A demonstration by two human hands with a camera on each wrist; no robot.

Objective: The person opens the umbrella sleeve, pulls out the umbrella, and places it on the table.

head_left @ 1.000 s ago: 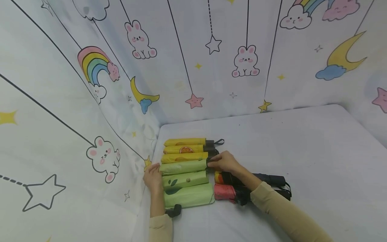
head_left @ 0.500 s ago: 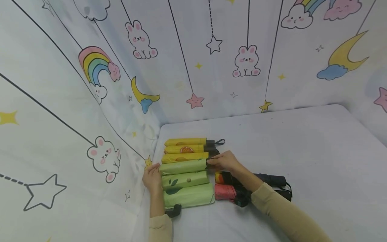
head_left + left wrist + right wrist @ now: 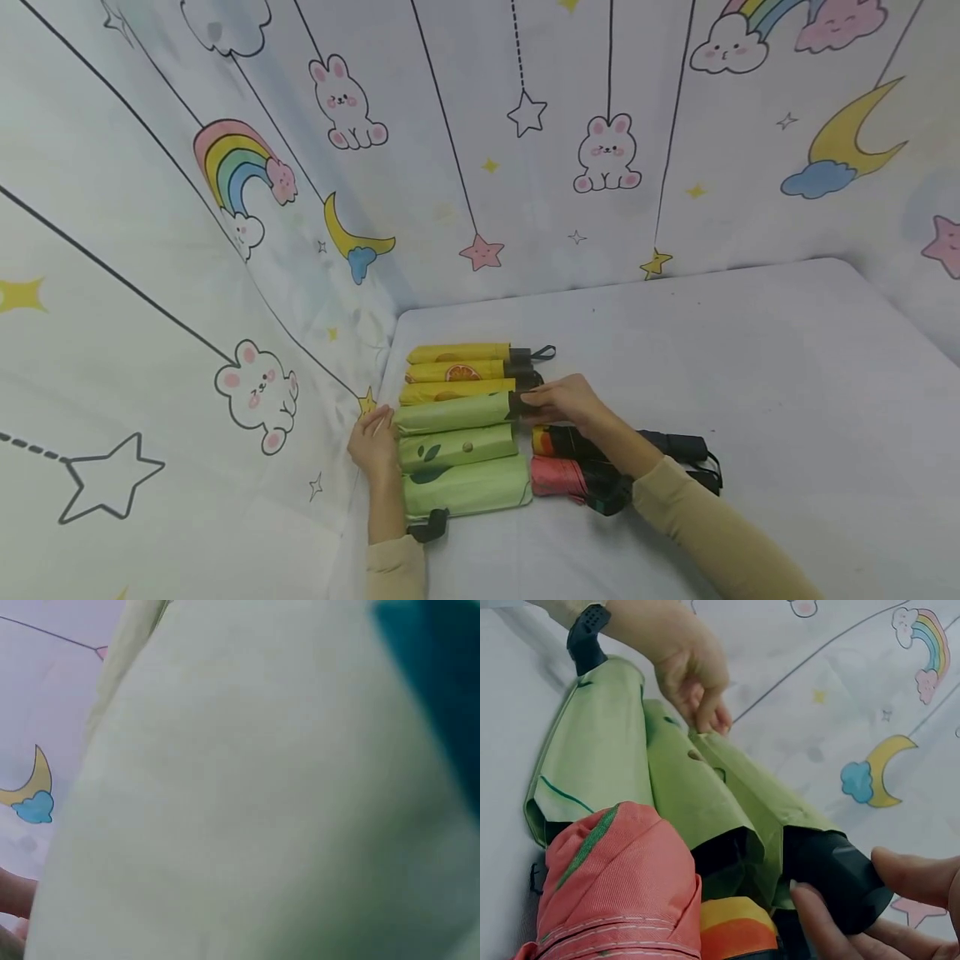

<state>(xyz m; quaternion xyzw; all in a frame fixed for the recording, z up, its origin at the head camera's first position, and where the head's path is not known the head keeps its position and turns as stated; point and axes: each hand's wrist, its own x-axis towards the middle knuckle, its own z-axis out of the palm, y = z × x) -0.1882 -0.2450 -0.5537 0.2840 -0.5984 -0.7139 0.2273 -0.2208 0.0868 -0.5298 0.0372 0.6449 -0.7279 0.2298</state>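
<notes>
Three green folded umbrellas lie in a stack of rows at the table's left side. My right hand (image 3: 573, 402) pinches the black handle (image 3: 836, 877) of the farthest green umbrella (image 3: 453, 413), thumb on one side and fingers on the other. At that umbrella's left end, my left hand (image 3: 372, 442) holds the tip with curled fingers, as the right wrist view also shows. The middle green umbrella (image 3: 459, 447) and the nearest green umbrella (image 3: 468, 487) lie just in front. Pale green fabric (image 3: 210, 787) fills most of the left wrist view, blurred.
Behind are three yellow folded umbrellas (image 3: 457, 372) with black handles. A red folded umbrella (image 3: 557, 477) and a dark one with an orange and yellow end (image 3: 545, 442) lie to the right, under my right forearm. A white cloth wall (image 3: 487, 200) borders the table (image 3: 750, 350).
My right hand has shifted slightly right, and more of the black handle shows. My left hand has edged a little left. The green umbrella between them has barely moved.
</notes>
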